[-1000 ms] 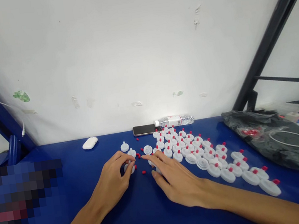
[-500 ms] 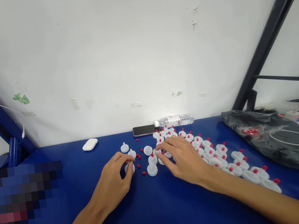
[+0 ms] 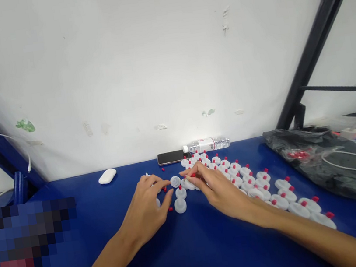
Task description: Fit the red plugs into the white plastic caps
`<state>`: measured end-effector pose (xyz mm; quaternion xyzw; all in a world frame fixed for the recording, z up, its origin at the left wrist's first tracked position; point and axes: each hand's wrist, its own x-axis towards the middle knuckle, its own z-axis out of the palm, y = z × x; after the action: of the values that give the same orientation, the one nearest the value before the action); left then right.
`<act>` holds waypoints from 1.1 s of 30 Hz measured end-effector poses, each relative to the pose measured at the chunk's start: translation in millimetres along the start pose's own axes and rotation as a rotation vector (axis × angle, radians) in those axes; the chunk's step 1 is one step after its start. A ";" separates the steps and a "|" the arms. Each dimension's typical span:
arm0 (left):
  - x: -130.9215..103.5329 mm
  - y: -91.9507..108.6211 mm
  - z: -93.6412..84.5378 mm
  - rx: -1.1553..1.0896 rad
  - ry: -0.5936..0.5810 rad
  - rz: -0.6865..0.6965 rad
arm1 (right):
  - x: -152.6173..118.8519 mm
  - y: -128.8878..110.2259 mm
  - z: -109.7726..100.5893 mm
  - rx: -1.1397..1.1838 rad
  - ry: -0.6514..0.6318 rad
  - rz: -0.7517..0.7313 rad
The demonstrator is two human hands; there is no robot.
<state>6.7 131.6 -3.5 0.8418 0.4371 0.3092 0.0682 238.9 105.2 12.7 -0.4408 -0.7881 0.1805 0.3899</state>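
Note:
My left hand (image 3: 150, 206) is over the blue table, thumb and forefinger apart with nothing between them. Its fingertips are beside an upturned white round lid (image 3: 175, 181). Loose red caps (image 3: 170, 209) and more white spouted lids lie partly hidden beneath that hand. My right hand (image 3: 213, 186) has its thumb and forefinger pinched on a small red cap (image 3: 193, 175), above the near edge of a group of white lids. Whether this cap sits on a lid is hidden by the fingers. Between the hands stand a bare white lid (image 3: 180, 205) and a red-capped lid (image 3: 181, 192).
Many red-capped white lids (image 3: 263, 177) spread across the right side of the blue table (image 3: 195, 255). Along the wall lie a phone (image 3: 171, 157) and a clear bottle (image 3: 206, 144). A white earbud case (image 3: 107, 176) sits left; a dark plastic bag (image 3: 336, 173) lies right.
My left hand has shifted right and its thumb and forefinger have parted. My right hand has closed on a red cap at nearly the same place.

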 end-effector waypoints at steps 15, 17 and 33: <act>36.4 0.6 -15.5 -0.374 -0.017 -0.195 | -0.2 0.9 -3.2 0.161 -0.018 0.056; 35.1 -3.8 -18.2 -0.475 -0.011 -0.230 | -0.9 1.8 -0.8 0.179 -0.038 0.056; 31.6 -5.7 -9.9 -0.688 -0.117 -0.245 | -3.1 4.6 7.2 0.087 -0.120 0.065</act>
<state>10.5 158.1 16.8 0.7273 0.4007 0.3789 0.4086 236.9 105.6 3.9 -0.4370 -0.7867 0.2533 0.3549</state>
